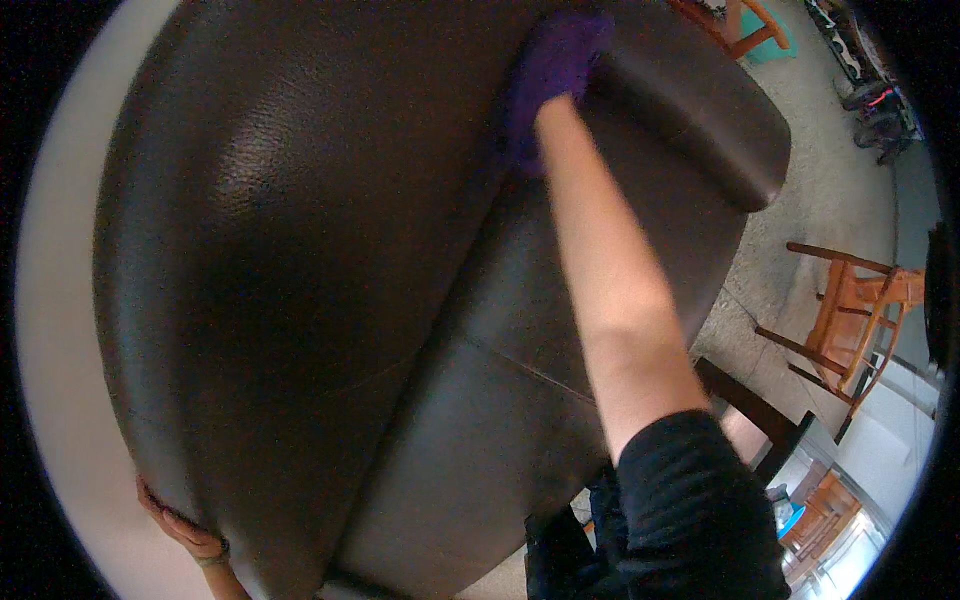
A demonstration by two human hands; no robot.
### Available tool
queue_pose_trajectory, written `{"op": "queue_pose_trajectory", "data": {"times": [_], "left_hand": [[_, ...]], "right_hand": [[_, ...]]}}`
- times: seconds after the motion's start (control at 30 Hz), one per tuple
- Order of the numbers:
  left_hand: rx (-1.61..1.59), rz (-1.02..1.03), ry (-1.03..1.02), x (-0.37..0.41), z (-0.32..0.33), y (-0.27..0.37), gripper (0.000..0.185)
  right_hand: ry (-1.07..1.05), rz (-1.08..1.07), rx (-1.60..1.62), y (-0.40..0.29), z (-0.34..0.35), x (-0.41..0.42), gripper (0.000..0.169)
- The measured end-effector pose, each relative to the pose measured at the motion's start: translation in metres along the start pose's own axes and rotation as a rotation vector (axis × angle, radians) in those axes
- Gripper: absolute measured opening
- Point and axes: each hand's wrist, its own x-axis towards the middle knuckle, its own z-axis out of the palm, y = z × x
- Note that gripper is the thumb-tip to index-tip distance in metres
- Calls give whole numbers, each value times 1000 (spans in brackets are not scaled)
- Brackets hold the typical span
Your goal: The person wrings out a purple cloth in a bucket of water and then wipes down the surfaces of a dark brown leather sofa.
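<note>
A dark brown leather sofa fills most of the view, with its tall backrest (pixel 300 262) on the left and its seat (pixel 510 375) along the middle. My right arm reaches far across it. A purple cloth or mitt (pixel 559 60) covers my right hand (pixel 556 106), so the fingers are hidden. That cloth is blurred and lies where the backrest, seat and far armrest (pixel 697 127) meet. At the lower left my left hand (pixel 180 526) grips the top edge of the backrest, its fingers close together and a band at the wrist.
A pale wall (pixel 60 315) runs behind the backrest. On the right stand a wooden chair (pixel 847 322) and a dark table edge (pixel 750 405). Beyond the armrest are another wooden chair (pixel 757 30), a teal tub (pixel 772 46) and dark wheeled things (pixel 870 105) on the floor.
</note>
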Motion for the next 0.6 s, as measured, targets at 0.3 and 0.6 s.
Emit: {"op": "queue_pose_trajectory", "data": {"times": [0.3,0.6], "left_hand": [[146,27,88,-11,6,-25,70],[5,39,40,1,17,-12,69]], "right_hand": [[97,-69,925,-72,92,-172,40],[-119,-451,1214,-98,70,-434,39]]}}
